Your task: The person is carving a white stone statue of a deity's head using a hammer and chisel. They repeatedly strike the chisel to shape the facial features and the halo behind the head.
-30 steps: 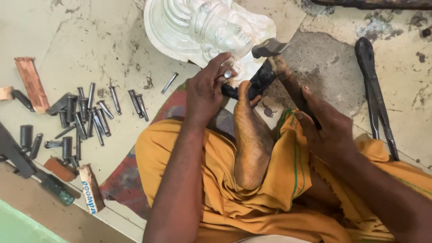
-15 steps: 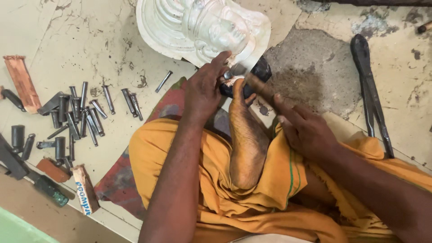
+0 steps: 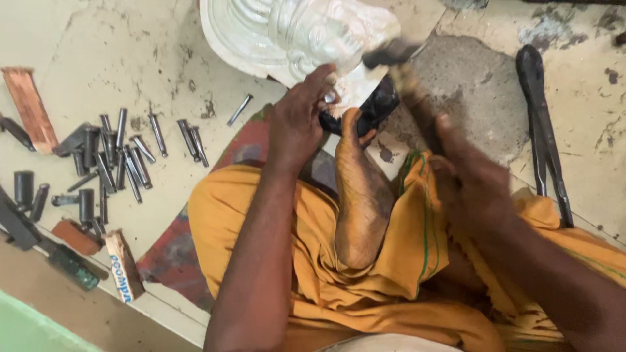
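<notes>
The left hand [image 3: 298, 124] rests against the near edge of a large pale, silvery embossed metal relief plaque [image 3: 297, 32] lying on the worn concrete floor [image 3: 130, 39], its fingers curled together around a small punch whose tip meets the metal; the tool itself is mostly hidden by the fingers. The right hand [image 3: 473, 179] is blurred, its fingers wrapped tightly around the wooden handle of a dark-headed hammer [image 3: 391, 53], whose head hangs just above the plaque's right edge. A bare foot [image 3: 358, 189], sole up, lies between the two hands, its toes touching a black rounded block [image 3: 378, 107] under the plaque's near rim. The person sits in orange cloth [image 3: 313, 261]. To the left lies a scatter of dark steel punches [image 3: 117, 156], well apart from the plaque, and long black tongs [image 3: 541, 124] lie to the right.
</notes>
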